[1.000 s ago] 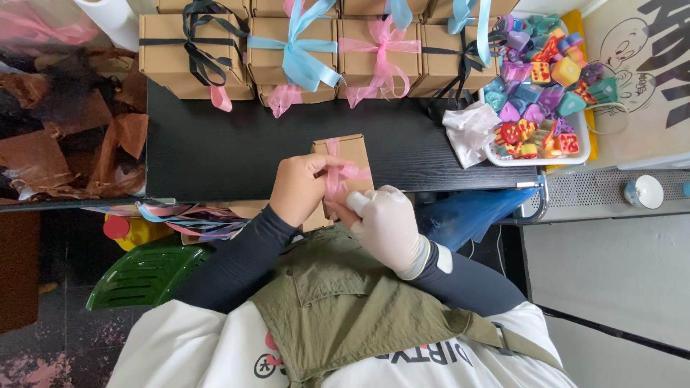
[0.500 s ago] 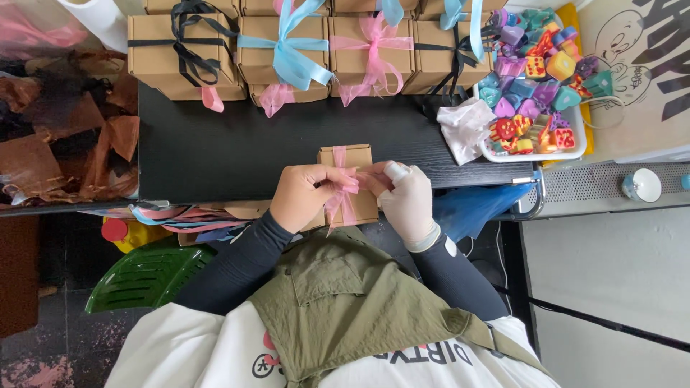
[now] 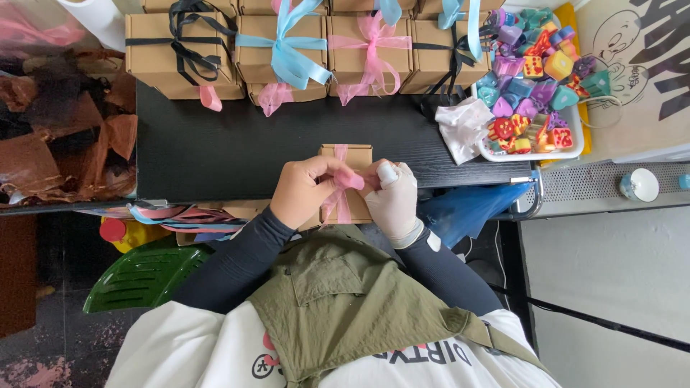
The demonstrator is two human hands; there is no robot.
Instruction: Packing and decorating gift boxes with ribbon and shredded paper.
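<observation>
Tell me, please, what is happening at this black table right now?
A person is working a pink ribbon around a small brown box at the near edge of the black table. The bare left hand and gloved right hand both pinch the ribbon over it. Ribboned boxes line the far edge.

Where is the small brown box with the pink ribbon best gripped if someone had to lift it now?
Probably by the far end of the brown box, coming from the table side: that end lies bare on the black table, while the left hand and gloved right hand cover the near end, pinching the pink ribbon.
</observation>
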